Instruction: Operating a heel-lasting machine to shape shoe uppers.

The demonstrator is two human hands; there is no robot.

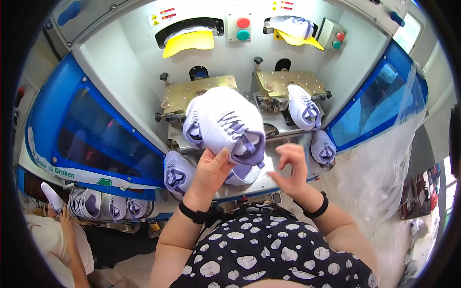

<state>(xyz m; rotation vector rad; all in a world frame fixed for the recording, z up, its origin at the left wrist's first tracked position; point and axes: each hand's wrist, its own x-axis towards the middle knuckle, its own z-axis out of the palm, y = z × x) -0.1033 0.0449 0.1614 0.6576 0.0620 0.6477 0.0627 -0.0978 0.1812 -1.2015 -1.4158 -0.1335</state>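
Observation:
My left hand (pixel 212 170) grips a pale lavender sneaker (pixel 229 113) near its heel, thumb on the side, holding it up in front of the machine. Purple lining and a heel tab show at its opening. To its right, my right hand (pixel 293 168) is empty, fingers bent and thumb apart, not touching the shoe. Another sneaker (pixel 193 132) shows partly behind the held one, and part of a further shoe (pixel 243 175) is visible below it. More sneakers stand at the shelf's left (pixel 177 174) and right (pixel 323 149).
Two brass-coloured clamp plates (pixel 199 89) sit inside the white machine, with a sneaker (pixel 303 108) at the right one. Above are yellow flaps (pixel 189 43) and red and green buttons (pixel 243 29). Blue windowed panels flank it. At lower left a co-worker's hand (pixel 66 218) is beside several shoes.

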